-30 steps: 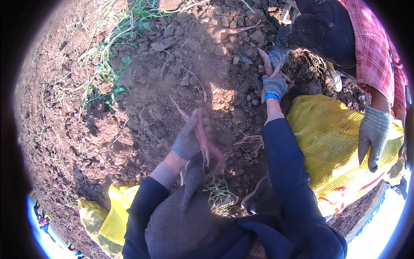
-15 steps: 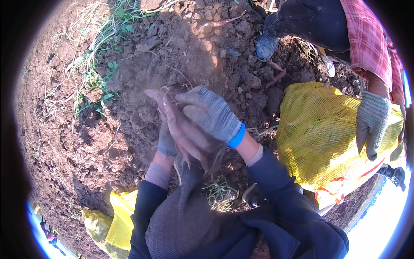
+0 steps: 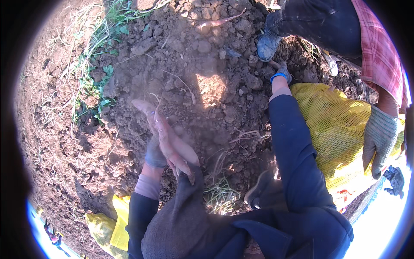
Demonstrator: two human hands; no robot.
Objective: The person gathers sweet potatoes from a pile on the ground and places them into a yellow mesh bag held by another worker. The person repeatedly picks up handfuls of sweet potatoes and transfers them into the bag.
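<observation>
Several long, pinkish sweet potatoes (image 3: 164, 138) are bunched in my left hand (image 3: 155, 153), above the soil. The gloved left hand is closed around them from beneath, its fingers mostly hidden behind the roots. My right hand (image 3: 283, 72), in a grey glove with a blue cuff, is stretched far to the right, down at the soil. It is over the spot of another sweet potato (image 3: 274, 64), only a bit of which shows beside the glove. The right fingers are too hidden to tell whether they grip it.
A co-worker's boot (image 3: 268, 45) stands just beyond my right hand. That person's gloved hand (image 3: 380, 138) rests on a full yellow mesh sack (image 3: 334, 125). One sweet potato (image 3: 217, 22) lies on the far soil. Green vines (image 3: 92, 64) and another yellow sack (image 3: 101, 228) are at the left.
My right hand has left the bunch of sweet potatoes and reached out right to the one lying by the boot. My left hand still holds the bunch, slightly lower and further left.
</observation>
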